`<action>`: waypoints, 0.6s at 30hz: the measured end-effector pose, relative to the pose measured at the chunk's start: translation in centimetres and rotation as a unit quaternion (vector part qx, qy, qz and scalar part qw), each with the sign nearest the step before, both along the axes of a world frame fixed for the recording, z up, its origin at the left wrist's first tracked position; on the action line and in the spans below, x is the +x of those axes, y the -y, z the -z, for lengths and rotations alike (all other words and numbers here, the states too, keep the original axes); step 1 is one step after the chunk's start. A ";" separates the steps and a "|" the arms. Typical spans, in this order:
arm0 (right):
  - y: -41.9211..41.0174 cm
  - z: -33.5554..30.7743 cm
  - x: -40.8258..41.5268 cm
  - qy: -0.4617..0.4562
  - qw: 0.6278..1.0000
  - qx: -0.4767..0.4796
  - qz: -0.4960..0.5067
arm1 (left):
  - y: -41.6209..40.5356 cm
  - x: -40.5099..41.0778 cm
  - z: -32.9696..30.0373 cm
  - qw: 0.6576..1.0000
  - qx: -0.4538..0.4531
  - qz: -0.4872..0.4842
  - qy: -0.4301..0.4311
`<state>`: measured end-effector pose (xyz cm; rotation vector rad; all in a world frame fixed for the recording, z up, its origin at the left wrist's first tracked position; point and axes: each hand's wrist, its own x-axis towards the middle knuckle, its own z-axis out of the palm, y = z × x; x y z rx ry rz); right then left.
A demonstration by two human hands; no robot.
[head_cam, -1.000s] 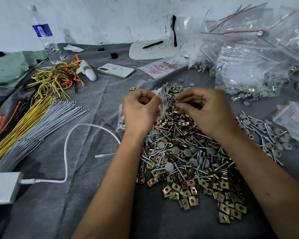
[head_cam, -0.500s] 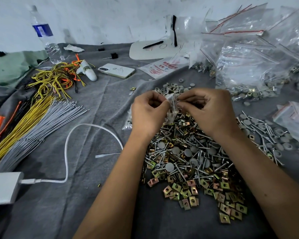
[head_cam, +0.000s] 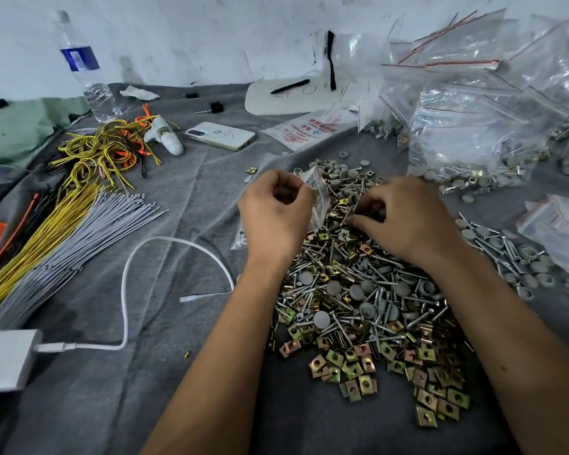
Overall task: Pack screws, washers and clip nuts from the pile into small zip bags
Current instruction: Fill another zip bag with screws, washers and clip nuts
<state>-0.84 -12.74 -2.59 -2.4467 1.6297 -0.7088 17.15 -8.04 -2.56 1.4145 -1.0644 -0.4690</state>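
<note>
The left hand (head_cam: 274, 215) is curled at the ten o'clock edge of the hardware pile (head_cam: 358, 284), thumb and fingers pinching the top of a small clear zip bag (head_cam: 319, 198); the bag hangs from that grip and slants toward four o'clock, its lower part lying against the screws. The right hand (head_cam: 404, 218) sits at the pile's one o'clock side, palm down, fingers bent into the screws and touching them; whether anything is caught between the fingertips cannot be told, since they are half buried. The two hands are apart, the bag between them.

The pile lies on a grey cloth (head_cam: 184, 198); grey round washers (head_cam: 339, 172) gather at twelve o'clock, long silver screws (head_cam: 349, 267) fill the middle, brass-coloured clip nuts (head_cam: 352, 366) spread out from six to five o'clock. A smaller scatter of screws and washers (head_cam: 506, 251) lies at three o'clock of the pile, apart from it; filled clear bags (head_cam: 473, 133) are heaped at one to two o'clock, against the wall.

At nine o'clock lie bundles of grey and yellow wires (head_cam: 63, 241); a white cable (head_cam: 125, 290) loops between them and the left forearm, plugged into a white power bank (head_cam: 4, 359) at eight o'clock. At eleven o'clock stand a water bottle (head_cam: 86, 70) and a white phone (head_cam: 220, 135); a black pen (head_cam: 289, 86) rests on a white sheet at twelve o'clock.
</note>
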 end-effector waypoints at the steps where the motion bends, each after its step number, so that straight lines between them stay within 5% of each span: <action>1: 0.0 0.0 0.0 -0.018 1.000 0.000 -0.004 | 0.0 0.0 -0.1 1.000 -0.003 -0.004 -0.001; 6: 0.3 0.2 0.5 -0.056 0.998 -0.035 -0.015 | -0.2 0.0 -0.2 1.000 -0.001 -0.007 -0.006; 12: 0.2 0.2 0.5 0.025 0.998 -0.059 -0.008 | -0.1 0.1 -0.2 0.999 -0.011 -0.018 -0.026; 18: 2.1 -1.5 1.6 -0.114 0.991 -0.039 -0.056 | -0.1 0.2 -0.1 0.999 -0.012 -0.022 -0.033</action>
